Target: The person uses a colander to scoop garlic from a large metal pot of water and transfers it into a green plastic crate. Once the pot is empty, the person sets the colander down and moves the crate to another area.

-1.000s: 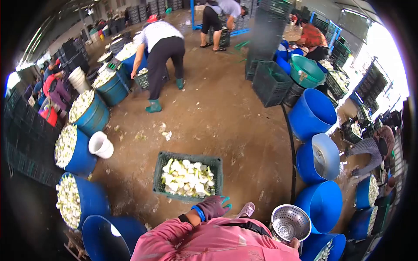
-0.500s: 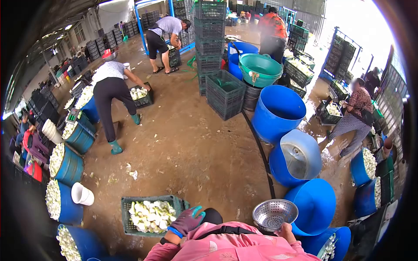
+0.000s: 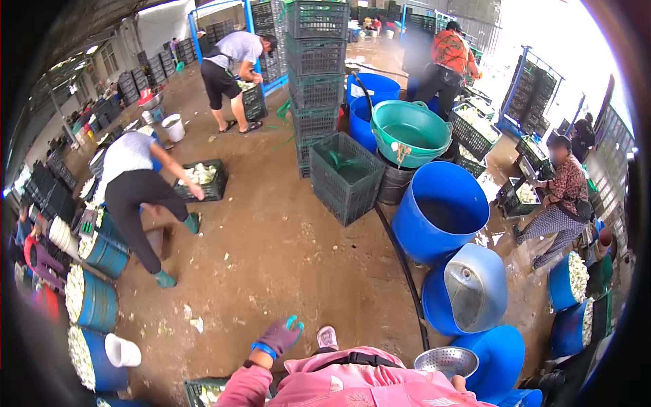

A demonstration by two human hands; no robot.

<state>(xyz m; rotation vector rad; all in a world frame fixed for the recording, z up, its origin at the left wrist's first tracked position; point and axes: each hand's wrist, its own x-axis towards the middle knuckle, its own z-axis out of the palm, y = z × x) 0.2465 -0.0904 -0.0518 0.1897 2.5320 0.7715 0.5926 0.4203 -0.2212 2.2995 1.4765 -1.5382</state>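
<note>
My left hand (image 3: 279, 338), in a dark glove with teal fingertips, is held out in front of me with nothing in it and its fingers apart. My right hand (image 3: 459, 384) shows only in part at the near rim of a perforated metal colander (image 3: 434, 359), gripping it at my right side. Beside the colander stand blue barrels (image 3: 505, 353). Below my left forearm, a dark green crate (image 3: 192, 391) of white and green vegetables (image 3: 211, 392) is partly cut off by the bottom edge and my sleeve.
A black hose (image 3: 405, 278) runs along the floor beside several blue barrels (image 3: 441, 210). Stacked crates (image 3: 315, 74) and a green tub (image 3: 412, 132) stand ahead. To the left, a bending person (image 3: 132, 176) handles a crate (image 3: 215, 182). A white bucket (image 3: 123, 351) stands near full barrels (image 3: 95, 298).
My view has moved forward, and the vegetable crate has slid toward the bottom edge. My left hand has swung forward, away from the crate. The colander stays with my right hand, lower in view.
</note>
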